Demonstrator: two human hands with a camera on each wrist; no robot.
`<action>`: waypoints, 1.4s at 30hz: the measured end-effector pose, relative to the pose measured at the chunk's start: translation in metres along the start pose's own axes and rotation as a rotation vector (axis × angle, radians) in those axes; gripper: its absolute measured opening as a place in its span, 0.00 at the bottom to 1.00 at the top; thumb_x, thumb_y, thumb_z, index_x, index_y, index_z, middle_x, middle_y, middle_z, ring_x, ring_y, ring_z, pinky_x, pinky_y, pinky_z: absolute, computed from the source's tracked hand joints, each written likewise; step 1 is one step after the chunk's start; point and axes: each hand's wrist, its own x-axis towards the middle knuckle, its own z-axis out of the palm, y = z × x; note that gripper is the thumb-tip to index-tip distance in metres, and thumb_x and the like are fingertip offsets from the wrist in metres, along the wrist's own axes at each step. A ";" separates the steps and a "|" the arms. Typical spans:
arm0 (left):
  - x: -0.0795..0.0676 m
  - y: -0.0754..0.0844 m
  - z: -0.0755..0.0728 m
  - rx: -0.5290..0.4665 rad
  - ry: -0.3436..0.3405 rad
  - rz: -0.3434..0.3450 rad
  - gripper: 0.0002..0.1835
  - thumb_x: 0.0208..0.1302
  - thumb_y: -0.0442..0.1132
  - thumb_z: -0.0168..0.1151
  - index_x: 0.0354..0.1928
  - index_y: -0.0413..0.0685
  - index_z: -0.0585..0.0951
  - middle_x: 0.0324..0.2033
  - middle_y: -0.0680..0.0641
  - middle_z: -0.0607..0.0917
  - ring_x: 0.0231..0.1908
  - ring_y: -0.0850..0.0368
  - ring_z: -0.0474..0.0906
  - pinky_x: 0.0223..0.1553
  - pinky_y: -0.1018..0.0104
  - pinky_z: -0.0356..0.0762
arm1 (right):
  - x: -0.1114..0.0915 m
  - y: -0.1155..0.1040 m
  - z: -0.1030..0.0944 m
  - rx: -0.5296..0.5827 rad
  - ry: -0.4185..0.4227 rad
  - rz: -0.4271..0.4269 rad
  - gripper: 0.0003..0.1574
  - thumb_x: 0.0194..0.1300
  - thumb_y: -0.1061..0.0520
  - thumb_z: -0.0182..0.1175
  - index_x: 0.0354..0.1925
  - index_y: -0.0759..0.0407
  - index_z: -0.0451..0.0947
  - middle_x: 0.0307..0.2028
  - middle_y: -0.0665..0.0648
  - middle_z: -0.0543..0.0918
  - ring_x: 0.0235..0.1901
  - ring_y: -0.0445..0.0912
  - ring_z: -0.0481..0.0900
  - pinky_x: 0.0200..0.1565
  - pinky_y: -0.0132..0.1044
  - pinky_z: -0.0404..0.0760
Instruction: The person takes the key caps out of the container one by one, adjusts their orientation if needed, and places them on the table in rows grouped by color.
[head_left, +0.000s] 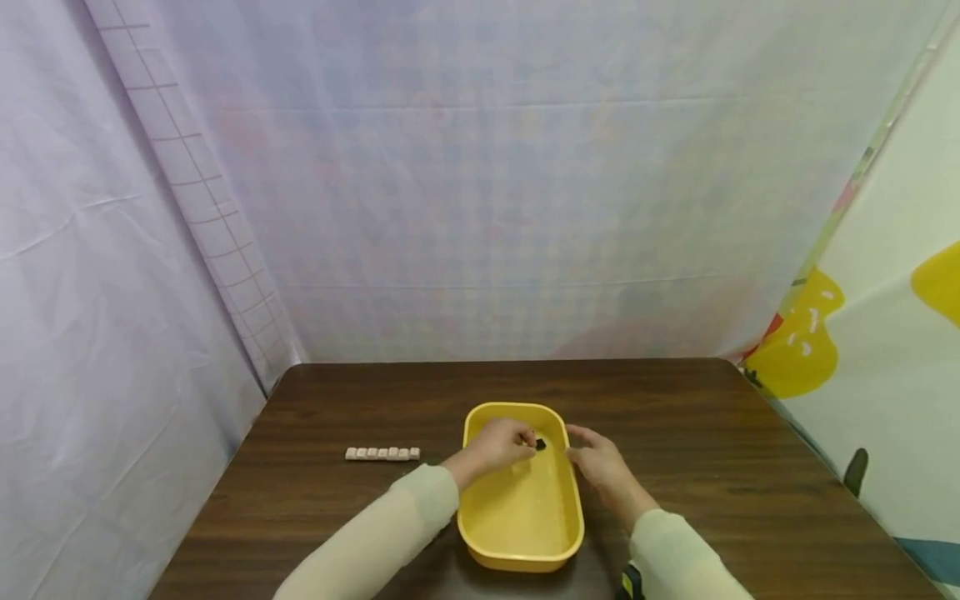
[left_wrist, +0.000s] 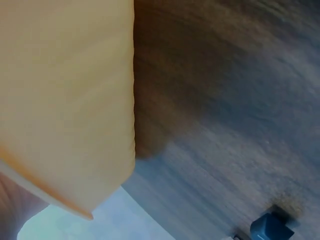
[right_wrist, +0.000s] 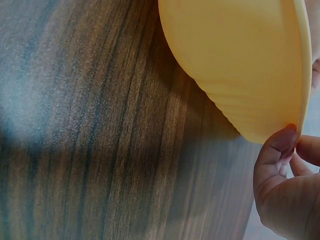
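A small dark piece [head_left: 541, 445], squarish as far as I can make out, shows inside a yellow bin [head_left: 525, 521], towards its far right corner and right at the fingertips of the left hand [head_left: 501, 446]. That hand reaches in over the bin's left side with its fingers bent and close together; whether they pinch the piece or merely hover against it, I cannot tell. The right hand [head_left: 606, 471] holds the bin's right long side, its fingers narrowed on the thin rim. The bin is smooth, matte plastic, a deep rounded oblong with a rolled lip, and the right wrist view shows shallow ridges rippling along its outer wall. It stands near the middle of the table [head_left: 337, 408], whose dark brown top has streaky wood grain and rounded far corners. To the bin's left, seven pale little blocks [head_left: 382, 454] sit in a straight row, each boxy and light-topped. A dark block [left_wrist: 270, 229] with crisp facets lies on the grain in the left wrist view. Pale, soft sleeves [head_left: 378, 542] cover both forearms. Behind the table hangs a thin, faintly checked cloth [head_left: 495, 183] with horizontal creases; a wrinkled white curtain [head_left: 90, 292] drops at the left.
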 end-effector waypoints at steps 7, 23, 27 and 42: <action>-0.005 0.002 -0.011 -0.032 0.015 -0.075 0.15 0.63 0.33 0.68 0.52 0.38 0.84 0.45 0.44 0.87 0.46 0.53 0.82 0.44 0.63 0.80 | 0.001 -0.001 -0.002 -0.033 -0.007 0.008 0.30 0.69 0.63 0.54 0.68 0.66 0.67 0.62 0.73 0.70 0.43 0.55 0.77 0.41 0.42 0.78; -0.041 -0.024 -0.058 -0.184 0.166 -0.074 0.11 0.64 0.35 0.67 0.48 0.44 0.85 0.39 0.49 0.84 0.37 0.57 0.79 0.36 0.62 0.79 | 0.001 0.000 -0.006 -0.006 0.009 0.012 0.31 0.68 0.64 0.54 0.68 0.66 0.67 0.59 0.72 0.73 0.31 0.50 0.73 0.31 0.36 0.73; -0.056 -0.041 -0.068 -0.190 0.205 -0.112 0.13 0.63 0.35 0.68 0.49 0.43 0.85 0.38 0.49 0.84 0.38 0.55 0.79 0.37 0.61 0.80 | 0.001 -0.001 -0.006 -0.012 0.002 0.014 0.31 0.68 0.63 0.54 0.68 0.65 0.67 0.60 0.72 0.72 0.35 0.50 0.74 0.33 0.35 0.73; -0.123 -0.096 -0.089 -0.158 0.315 -0.285 0.12 0.55 0.31 0.71 0.42 0.42 0.85 0.32 0.51 0.85 0.34 0.58 0.79 0.36 0.61 0.77 | 0.001 0.000 -0.007 -0.007 -0.002 0.026 0.31 0.69 0.62 0.54 0.69 0.64 0.67 0.57 0.70 0.74 0.25 0.45 0.68 0.26 0.34 0.68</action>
